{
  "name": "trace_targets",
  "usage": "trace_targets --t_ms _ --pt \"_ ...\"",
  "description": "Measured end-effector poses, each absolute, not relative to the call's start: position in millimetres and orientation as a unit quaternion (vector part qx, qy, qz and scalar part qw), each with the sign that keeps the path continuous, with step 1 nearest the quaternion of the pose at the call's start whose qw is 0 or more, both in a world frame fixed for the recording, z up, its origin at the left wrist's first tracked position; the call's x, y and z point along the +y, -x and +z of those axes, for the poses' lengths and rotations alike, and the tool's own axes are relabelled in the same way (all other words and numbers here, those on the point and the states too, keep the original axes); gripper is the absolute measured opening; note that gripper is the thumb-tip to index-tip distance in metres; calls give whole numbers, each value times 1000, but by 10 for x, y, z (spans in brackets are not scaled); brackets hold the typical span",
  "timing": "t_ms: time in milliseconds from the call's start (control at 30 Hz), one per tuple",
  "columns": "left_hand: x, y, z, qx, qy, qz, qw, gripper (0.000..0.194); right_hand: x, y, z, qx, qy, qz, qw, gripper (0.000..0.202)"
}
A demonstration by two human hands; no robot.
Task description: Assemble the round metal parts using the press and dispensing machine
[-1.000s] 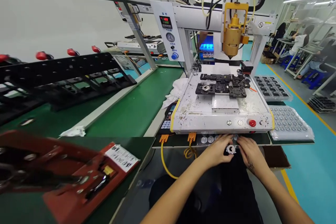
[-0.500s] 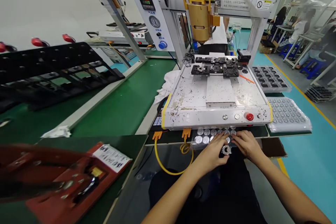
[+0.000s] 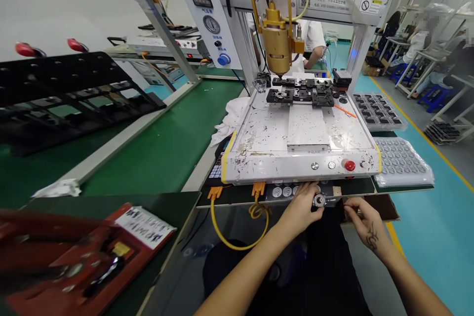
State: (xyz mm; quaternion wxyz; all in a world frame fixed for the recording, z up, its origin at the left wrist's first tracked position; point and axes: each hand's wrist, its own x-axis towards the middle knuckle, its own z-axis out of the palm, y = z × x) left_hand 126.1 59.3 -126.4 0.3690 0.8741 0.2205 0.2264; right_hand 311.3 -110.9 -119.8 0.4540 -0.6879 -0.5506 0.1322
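My left hand (image 3: 303, 207) is closed on a small round metal part (image 3: 319, 201) with a dark centre hole, at the front edge of the bench. Under its fingers lies a clear sheet of round white stickers (image 3: 277, 192), partly covered by the machine's front. To the right, apart from the metal part, my right hand (image 3: 365, 222) has its fingers curled together. Whatever it pinches, if anything, is too small to make out. Ahead stands a white benchtop machine (image 3: 268, 163), with its gold dispensing head (image 3: 277, 49) just above black fixtures (image 3: 301, 95).
Yellow cables (image 3: 222, 237) loop below the bench edge. At left sits a red hand press (image 3: 92, 256). A tray of black square parts (image 3: 379, 111) and a clear tray of round parts (image 3: 402, 163) lie at right. Behind the machine is a person (image 3: 314, 42).
My right hand has drawn away from the sticker sheet to the right and turned over, fingers curled. My left hand keeps the round part. The gold head has come down toward the fixtures.
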Motion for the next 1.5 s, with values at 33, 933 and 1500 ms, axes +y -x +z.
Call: trace_targets --t_ms 33,933,1500 --pt "589 -1283 -1259 224 -875 230 363 35 -1105 -3114 -1130 -506 704 182 464 16" --pt "267 -268 -594 348 -407 318 783 61 -598 -2856 -1305 -719 616 16 323 11" --pt "35 -155 -381 316 -352 306 826 54 -556 -2352 -297 -412 612 459 494 42"
